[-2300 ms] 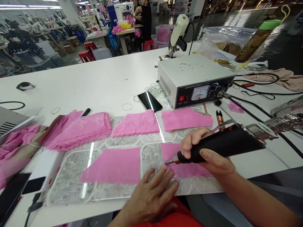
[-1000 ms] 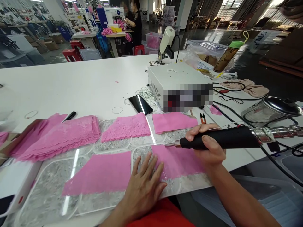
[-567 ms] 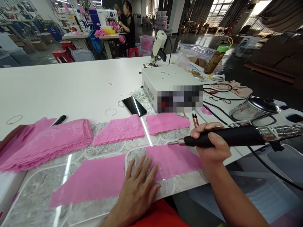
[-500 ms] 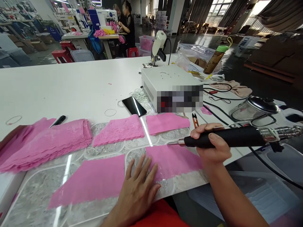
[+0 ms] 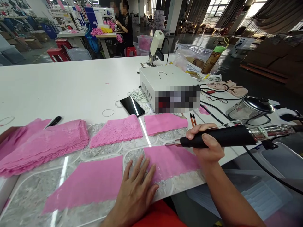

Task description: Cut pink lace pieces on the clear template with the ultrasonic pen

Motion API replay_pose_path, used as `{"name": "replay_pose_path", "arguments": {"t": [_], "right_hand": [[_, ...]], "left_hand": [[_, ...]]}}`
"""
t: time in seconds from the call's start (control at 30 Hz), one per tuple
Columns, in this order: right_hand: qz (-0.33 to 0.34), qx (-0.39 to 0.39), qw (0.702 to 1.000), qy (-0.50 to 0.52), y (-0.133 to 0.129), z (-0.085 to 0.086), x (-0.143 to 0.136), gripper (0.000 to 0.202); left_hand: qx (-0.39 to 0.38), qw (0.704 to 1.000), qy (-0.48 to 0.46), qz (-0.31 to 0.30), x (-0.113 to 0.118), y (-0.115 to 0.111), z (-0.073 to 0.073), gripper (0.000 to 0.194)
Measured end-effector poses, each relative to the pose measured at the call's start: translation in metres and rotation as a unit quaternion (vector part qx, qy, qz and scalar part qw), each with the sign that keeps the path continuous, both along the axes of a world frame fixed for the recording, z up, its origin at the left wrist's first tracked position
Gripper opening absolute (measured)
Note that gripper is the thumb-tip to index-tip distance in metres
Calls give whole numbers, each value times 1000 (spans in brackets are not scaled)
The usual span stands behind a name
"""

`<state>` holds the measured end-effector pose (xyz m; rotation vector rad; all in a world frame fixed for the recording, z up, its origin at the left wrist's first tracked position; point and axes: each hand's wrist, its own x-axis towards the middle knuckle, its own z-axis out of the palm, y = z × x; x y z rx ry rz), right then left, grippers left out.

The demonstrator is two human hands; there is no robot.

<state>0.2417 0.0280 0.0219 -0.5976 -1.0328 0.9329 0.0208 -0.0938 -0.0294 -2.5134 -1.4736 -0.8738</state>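
Observation:
My left hand (image 5: 136,186) lies flat with fingers spread, at the left edge of a pink fabric piece (image 5: 171,164). In my right hand (image 5: 208,145) is a corded handheld tool (image 5: 217,138) with a black grip and a thin metal tip. That tip rests at or just above the fabric's upper edge; contact is hard to tell. A second flat pink piece (image 5: 90,183) lies left of my left hand. Behind these are a lacy pink piece (image 5: 118,130) and a smooth pink strip (image 5: 165,123), all on a clear-covered grey-patterned mat (image 5: 104,151).
A stack of pink fabric (image 5: 54,138) lies left, with another person's arm (image 5: 6,132) reaching to it. Beyond the mat are a phone (image 5: 132,106), a grey machine box (image 5: 168,77), orange thread snips (image 5: 193,119) and a lidded glass jar (image 5: 251,108). A black cable (image 5: 265,168) hangs right.
The view has shifted slightly, moving the scene a little to the left. Both hands and the tool tip keep about the same places on the fabric.

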Motion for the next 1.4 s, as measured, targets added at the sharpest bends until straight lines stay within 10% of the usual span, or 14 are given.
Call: {"name": "replay_pose_path", "arguments": {"t": [0.53,1.4], "right_hand": [[-182,-20,982,35,-1,4,31,12],[-187,-40,980,46,-16,6,45,12]], "left_hand": [[-4,999,-52,-1,2,0,-5,36],[28,999,-11,-19,-1,5,-4,33]]}}
